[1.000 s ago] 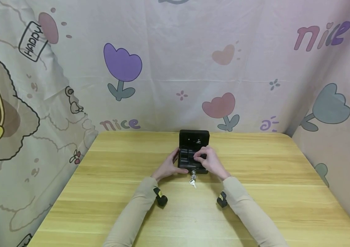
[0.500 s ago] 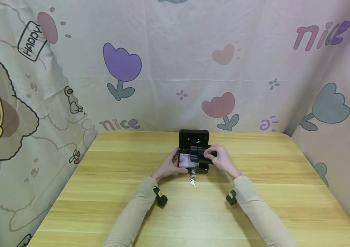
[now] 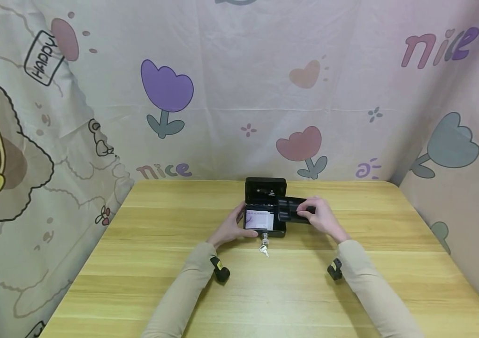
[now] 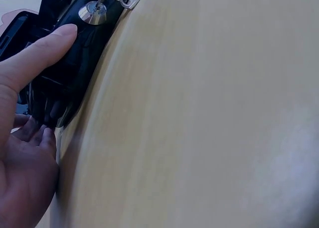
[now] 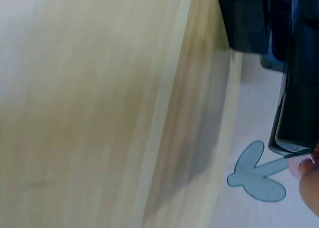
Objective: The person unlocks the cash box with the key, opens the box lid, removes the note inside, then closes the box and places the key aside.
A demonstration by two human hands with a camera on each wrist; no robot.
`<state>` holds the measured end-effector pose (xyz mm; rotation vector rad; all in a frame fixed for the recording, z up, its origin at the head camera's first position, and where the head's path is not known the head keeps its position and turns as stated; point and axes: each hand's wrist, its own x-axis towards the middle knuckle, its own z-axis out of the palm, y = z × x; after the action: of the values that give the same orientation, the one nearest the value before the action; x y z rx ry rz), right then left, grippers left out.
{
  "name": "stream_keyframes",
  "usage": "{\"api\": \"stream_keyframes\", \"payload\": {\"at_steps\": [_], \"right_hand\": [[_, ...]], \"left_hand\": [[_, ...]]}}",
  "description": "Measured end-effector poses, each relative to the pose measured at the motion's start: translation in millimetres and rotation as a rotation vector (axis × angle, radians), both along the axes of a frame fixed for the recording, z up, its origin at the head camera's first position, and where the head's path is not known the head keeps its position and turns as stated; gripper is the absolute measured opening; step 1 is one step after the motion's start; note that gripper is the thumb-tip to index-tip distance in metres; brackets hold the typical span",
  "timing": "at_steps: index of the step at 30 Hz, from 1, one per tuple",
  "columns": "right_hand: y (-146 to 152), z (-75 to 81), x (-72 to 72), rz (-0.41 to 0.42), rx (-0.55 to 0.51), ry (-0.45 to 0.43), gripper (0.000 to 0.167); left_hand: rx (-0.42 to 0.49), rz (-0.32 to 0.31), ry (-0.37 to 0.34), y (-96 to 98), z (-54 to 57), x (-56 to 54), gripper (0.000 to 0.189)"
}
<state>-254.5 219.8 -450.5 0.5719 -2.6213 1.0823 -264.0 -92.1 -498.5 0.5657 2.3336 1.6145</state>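
A small black cash box [image 3: 281,231] stands with its lid [image 3: 265,187] raised at the back of the table. My left hand [image 3: 230,226] grips its left side, the thumb on the front edge near the lock [image 4: 93,12]. Lifted to the right of the box, a black compartment tray [image 3: 288,209] is pinched in my right hand [image 3: 323,217]; its left end still overlaps the box in the head view. Pale printed paper, like banknotes [image 3: 259,219], lies in the box bottom. A ring of keys [image 3: 263,250] hangs from the lock at the front.
The box and both hands are on a light wooden table [image 3: 264,300]. Behind it hangs a patterned cloth [image 3: 222,94] with flowers and words, and the cloth also runs along both sides.
My right hand has lifted the tray out of the box and carried it to the right, uncovering the paper inside. My left hand has kept its place on the box.
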Motion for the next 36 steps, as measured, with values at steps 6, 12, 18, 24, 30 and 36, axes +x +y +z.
{"api": "stream_keyframes", "payload": {"at_steps": [6,12,18,24,30,36], "right_hand": [[16,-1.9,-3.9,-0.018,0.02,0.033,0.006],[29,-6.1,-6.4,-0.01,0.04,0.086,0.008],[38,-12.0,-12.5,-0.019,0.071,0.112,0.009],[42,-18.0,-20.2,-0.029,0.087,0.086,0.01],[45,-23.9,-25.5,0.003,0.097,0.101,0.009],[47,-23.7,-28.9,-0.024,0.147,0.021,0.004]], "left_hand": [[0.017,0.002,0.002,-0.5,-1.1,-0.9,0.118],[0.009,0.002,0.005,-0.7,1.3,0.5,0.119],[0.011,0.002,0.006,-0.7,1.9,0.9,0.118],[-0.005,0.007,0.005,-1.4,-0.1,0.3,0.119],[-0.004,0.011,-0.013,-0.5,1.4,2.7,0.118],[0.013,0.012,-0.022,1.2,1.4,3.6,0.116]]}}
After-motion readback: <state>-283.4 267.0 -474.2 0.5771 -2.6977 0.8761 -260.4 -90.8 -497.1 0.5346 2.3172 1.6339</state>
